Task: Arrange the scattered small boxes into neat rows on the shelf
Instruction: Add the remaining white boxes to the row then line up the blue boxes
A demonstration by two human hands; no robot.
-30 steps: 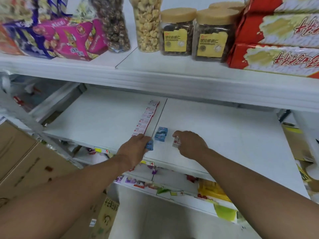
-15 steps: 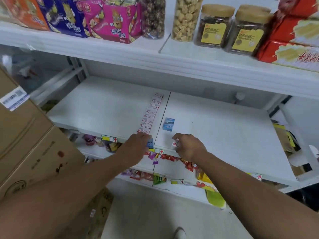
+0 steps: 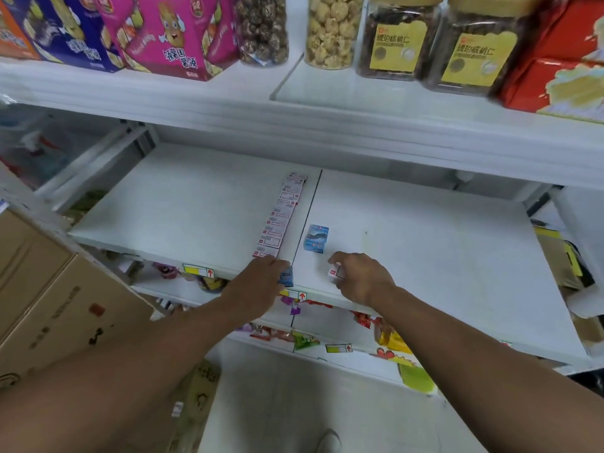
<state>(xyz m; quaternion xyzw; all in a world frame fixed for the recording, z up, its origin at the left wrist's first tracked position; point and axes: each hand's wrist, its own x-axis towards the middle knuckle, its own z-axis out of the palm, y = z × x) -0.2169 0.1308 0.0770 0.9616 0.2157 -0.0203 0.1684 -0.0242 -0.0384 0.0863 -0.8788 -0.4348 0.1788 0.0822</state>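
A white middle shelf [image 3: 425, 250] carries a straight row of several small white-and-red boxes [image 3: 281, 217] running front to back beside the centre seam. A small blue box [image 3: 316, 238] stands alone just right of the seam. At the shelf's front edge my left hand [image 3: 261, 282] grips another small blue box [image 3: 286, 278]. To its right my right hand [image 3: 362, 277] pinches a small white-and-red box [image 3: 332, 272] on the shelf surface.
The upper shelf [image 3: 294, 119] holds snack boxes [image 3: 170, 37], jars [image 3: 397, 37] and red packs [image 3: 555, 70]. Cardboard cartons [image 3: 49, 305] stand at the left. Lower shelves [image 3: 327, 341] hold colourful packets. A shoe tip [image 3: 328, 441] shows on the floor.
The view has swung and pulled back, so the shelf sits farther off. Both hands stay at the front edge, each holding the same box as before.
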